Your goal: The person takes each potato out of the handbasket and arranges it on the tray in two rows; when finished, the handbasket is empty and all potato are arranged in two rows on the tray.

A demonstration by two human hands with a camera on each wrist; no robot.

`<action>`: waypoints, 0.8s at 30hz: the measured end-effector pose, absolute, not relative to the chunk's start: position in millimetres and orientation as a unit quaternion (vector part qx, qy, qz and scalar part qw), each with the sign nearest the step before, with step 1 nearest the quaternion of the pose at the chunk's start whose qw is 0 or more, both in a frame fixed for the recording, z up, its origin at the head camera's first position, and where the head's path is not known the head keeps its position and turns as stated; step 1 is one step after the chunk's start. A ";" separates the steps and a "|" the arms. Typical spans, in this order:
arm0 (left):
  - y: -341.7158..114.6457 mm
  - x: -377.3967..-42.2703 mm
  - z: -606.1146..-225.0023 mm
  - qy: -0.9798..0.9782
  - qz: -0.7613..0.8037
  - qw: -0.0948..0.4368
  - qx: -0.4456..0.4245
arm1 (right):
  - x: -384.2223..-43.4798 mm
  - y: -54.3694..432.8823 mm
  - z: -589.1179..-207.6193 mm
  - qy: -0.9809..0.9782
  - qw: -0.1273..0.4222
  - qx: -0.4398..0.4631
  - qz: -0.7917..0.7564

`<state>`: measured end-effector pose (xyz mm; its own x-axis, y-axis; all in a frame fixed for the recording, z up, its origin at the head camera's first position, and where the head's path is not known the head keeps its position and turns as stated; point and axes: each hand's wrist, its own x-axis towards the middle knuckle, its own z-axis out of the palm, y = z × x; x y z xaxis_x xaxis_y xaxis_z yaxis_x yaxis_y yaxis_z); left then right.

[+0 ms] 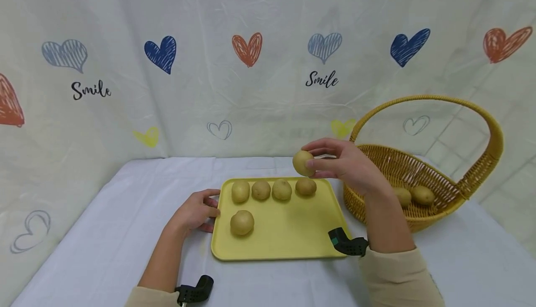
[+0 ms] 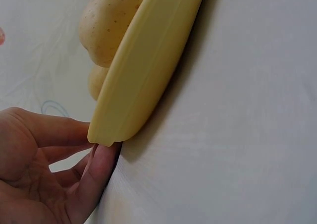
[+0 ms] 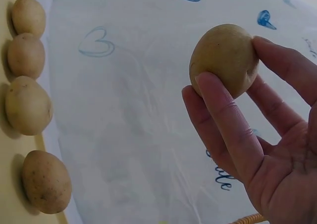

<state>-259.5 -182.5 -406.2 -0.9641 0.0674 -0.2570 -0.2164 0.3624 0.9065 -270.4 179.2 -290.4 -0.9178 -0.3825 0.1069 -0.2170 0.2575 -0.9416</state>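
Observation:
My right hand [image 1: 349, 163] pinches a potato [image 1: 303, 163] between thumb and fingers, above the tray's far right corner. In the right wrist view the held potato [image 3: 224, 60] shows against the backdrop. On the yellow tray [image 1: 293, 232], several potatoes [image 1: 282, 190] form a row along the far edge, and a single potato [image 1: 242, 223] lies nearer at the left. My left hand [image 1: 196, 211] grips the tray's left edge; in the left wrist view its fingers [image 2: 101, 164] are at the rim and beneath it.
A wicker basket [image 1: 456, 204] with a tall arched handle stands right of the tray. Potatoes [image 1: 423, 195] lie in it, partly hidden behind my right wrist. White cloth [image 1: 104, 242] covers the table, and a backdrop printed with hearts [image 1: 247, 49] hangs behind.

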 end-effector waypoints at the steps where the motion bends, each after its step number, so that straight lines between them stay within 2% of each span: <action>1: -182.6 -259.8 -406.1 0.816 0.563 0.126 -0.045 | -271.7 177.2 -292.3 0.790 0.075 -0.193 -0.578; 8: -182.9 -260.3 -407.4 0.817 0.562 0.126 -0.043 | -280.0 163.7 -303.7 0.780 0.108 -0.208 -0.581; 24: -181.6 -260.7 -407.2 0.820 0.556 0.125 -0.048 | -295.1 138.4 -319.1 0.809 0.143 -0.235 -0.520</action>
<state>-260.7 -181.6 -407.2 -0.9641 0.0607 -0.2585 -0.2177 0.3772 0.9002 -295.1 138.4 -319.1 -0.8488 -0.5286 0.0127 -0.2310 0.3491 -0.9082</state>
